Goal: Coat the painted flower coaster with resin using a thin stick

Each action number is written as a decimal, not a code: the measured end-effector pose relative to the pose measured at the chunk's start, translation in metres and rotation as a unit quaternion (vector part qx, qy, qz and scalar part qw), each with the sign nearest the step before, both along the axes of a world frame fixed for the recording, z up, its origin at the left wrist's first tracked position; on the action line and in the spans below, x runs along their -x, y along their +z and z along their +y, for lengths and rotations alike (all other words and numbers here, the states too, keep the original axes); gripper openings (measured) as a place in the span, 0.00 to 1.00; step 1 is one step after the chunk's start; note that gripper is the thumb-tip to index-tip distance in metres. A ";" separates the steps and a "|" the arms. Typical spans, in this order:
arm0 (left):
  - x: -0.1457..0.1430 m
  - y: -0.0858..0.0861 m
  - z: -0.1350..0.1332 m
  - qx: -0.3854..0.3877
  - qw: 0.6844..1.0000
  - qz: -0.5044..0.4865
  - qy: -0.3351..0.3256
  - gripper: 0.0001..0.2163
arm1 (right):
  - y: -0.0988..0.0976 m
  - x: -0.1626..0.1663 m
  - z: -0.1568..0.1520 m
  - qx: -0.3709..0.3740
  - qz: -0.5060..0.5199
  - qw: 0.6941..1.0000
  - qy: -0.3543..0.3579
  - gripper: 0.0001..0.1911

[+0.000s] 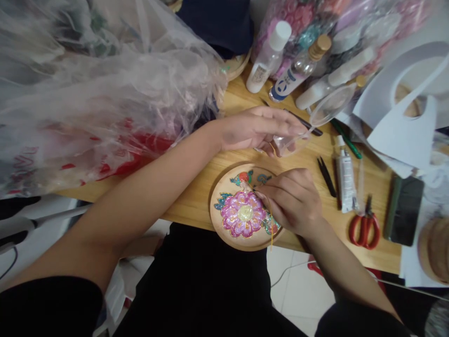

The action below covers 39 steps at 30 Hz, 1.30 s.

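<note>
A round wooden disc [219, 224] lies at the table's near edge. It bears a glittery pink flower [242, 214] with teal leaves. My right hand [293, 201] rests on the disc's right side, fingers pinched on a thin yellow cord [271, 229] that trails down over the rim. My left hand [257, 127] reaches across above the disc, fingers curled around the lower end of a clear plastic piece [326, 106] that extends to the upper right.
Big clear plastic bags [105, 89] fill the left. Glue bottles [268, 56] stand at the back. Black tweezers [326, 175], a white tube [345, 175], red scissors [365, 229], a dark phone [403, 210] and white foam cutouts [403, 121] lie right.
</note>
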State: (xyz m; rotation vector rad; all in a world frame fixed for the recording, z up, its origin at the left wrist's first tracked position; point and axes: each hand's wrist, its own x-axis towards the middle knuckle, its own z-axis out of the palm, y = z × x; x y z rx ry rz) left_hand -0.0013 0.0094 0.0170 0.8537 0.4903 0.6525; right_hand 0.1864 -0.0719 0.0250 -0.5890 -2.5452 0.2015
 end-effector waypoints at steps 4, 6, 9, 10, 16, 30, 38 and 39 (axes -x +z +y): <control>0.000 0.000 0.000 0.006 1.000 -0.026 0.001 0.06 | -0.001 0.001 -0.001 0.002 0.003 1.000 -0.009 0.04; 0.001 -0.001 0.000 0.009 0.999 -0.034 0.000 0.05 | -0.001 0.000 -0.001 0.000 0.004 1.000 -0.012 0.04; 0.001 -0.002 0.000 0.005 0.999 -0.031 -0.006 0.05 | -0.002 0.000 -0.001 -0.002 0.002 1.000 -0.011 0.04; 0.002 -0.003 0.001 0.002 0.999 -0.035 -0.009 0.06 | -0.002 0.000 -0.001 -0.001 0.003 1.000 -0.009 0.04; 0.002 -0.003 0.001 0.000 0.999 -0.035 -0.014 0.06 | 0.005 -0.002 0.000 -0.001 0.029 0.999 -0.022 0.04; 0.003 -0.006 0.001 -0.041 0.999 -0.004 -0.014 0.18 | 0.010 -0.003 0.008 -0.052 0.137 0.968 -0.203 0.06; 0.003 -0.002 -0.001 -0.091 0.994 0.042 -0.041 0.18 | 0.007 -0.002 0.013 -0.042 0.111 0.969 -0.217 0.06; 0.003 -0.002 0.000 -0.097 0.993 0.050 -0.039 0.18 | 0.007 -0.001 0.013 -0.034 0.111 0.970 -0.214 0.06</control>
